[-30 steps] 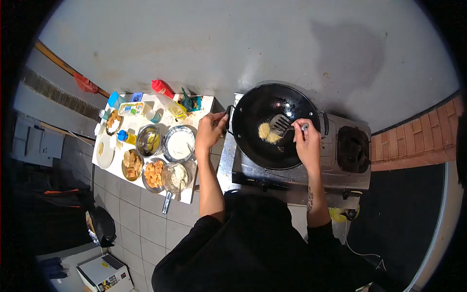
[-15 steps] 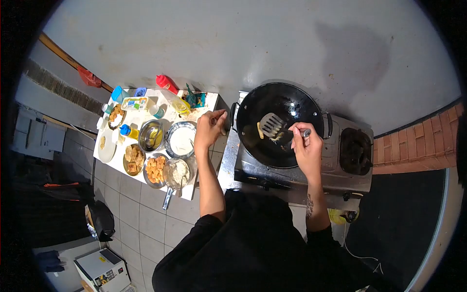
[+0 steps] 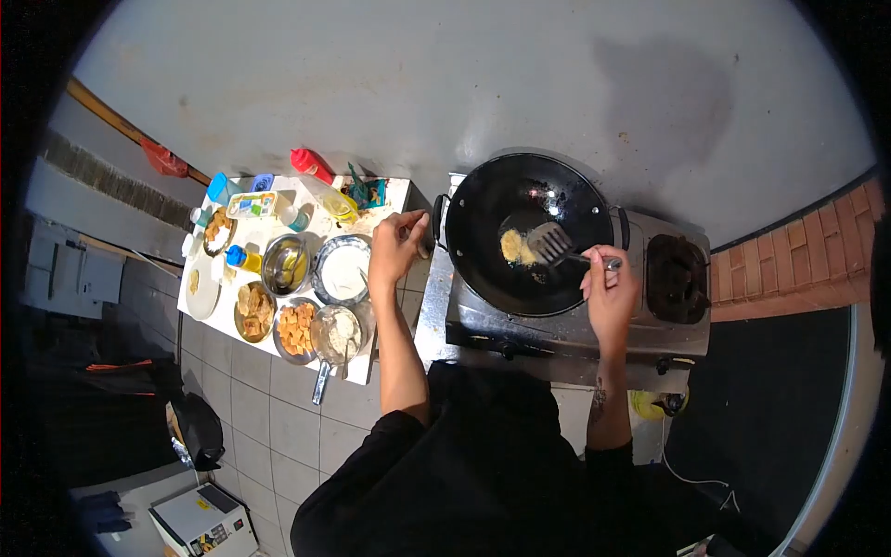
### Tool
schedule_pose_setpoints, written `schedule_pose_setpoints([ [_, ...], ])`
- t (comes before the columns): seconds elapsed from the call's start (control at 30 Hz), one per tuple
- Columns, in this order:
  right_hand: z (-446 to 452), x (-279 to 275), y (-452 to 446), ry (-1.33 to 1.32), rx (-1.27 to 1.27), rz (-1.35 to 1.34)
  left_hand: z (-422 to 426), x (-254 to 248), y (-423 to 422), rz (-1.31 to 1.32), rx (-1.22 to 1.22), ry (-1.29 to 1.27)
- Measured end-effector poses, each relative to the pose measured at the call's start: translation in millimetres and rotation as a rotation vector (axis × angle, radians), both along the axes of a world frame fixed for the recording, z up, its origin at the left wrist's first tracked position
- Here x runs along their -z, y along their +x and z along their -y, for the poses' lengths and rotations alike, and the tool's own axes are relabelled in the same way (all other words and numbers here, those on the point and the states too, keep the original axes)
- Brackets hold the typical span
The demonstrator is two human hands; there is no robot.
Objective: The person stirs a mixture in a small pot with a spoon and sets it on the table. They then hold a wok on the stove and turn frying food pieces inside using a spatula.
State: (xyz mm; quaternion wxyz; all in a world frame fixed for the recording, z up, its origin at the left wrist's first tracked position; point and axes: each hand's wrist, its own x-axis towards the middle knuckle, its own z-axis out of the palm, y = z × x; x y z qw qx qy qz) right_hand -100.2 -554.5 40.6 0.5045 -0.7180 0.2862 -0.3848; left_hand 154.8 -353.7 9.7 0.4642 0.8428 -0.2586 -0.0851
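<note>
the one camera sits on the person's head, gazing forward and steeply down, so that the black shirt [image 3: 464,473] looms closest at six o'clock and the forearms [image 3: 397,357] run up from it towards the middle. it faces a grey wall [image 3: 371,84] at twelve o'clock, with the wok [image 3: 492,280] near and seen from above at two o'clock, the desk [image 3: 397,195] just below eye level at ten, and the tiled floor [image 3: 295,436] farther down between seven and eight. the lens is very wide, bending straight edges beneath a rounded dark border.
</note>
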Motion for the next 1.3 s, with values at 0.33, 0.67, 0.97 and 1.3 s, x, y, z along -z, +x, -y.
schedule_pose_setpoints([
  [0.33,-11,27,13,0.088,-0.081,0.058,6,10,1,0.085,-0.003,-0.05],
  [0.67,-4,7,5,0.071,-0.073,0.058,9,10,-3,0.08,0.031,-0.107],
  [0.97,6,18,16,0.066,-0.128,-0.048,9,16,0,0.125,0.033,-0.08],
  [1.3,16,21,26,-0.046,-0.129,-0.073,13,10,-1,0.125,0.032,-0.084],
])
